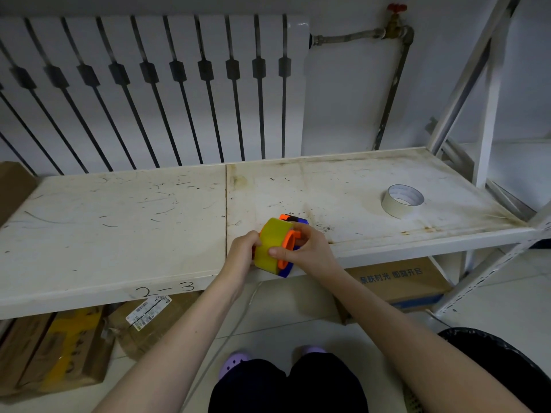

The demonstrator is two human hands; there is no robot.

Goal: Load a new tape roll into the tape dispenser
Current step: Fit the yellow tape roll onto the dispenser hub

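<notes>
scuffed white shelf (119, 222), radiator (149, 84) behind, tiled floor (298, 317).

Over the scuffed white metal shelf (119, 222), the left hand (241, 254) and right hand (310, 251) are gripping a yellow tape roll (271, 242) on the blue-and-orange plastic dispenser (288, 242), well apart from an empty cardboard core (402, 201).

Cardboard boxes (399, 283) under shelf (119, 222); radiator (149, 84) behind.
</notes>
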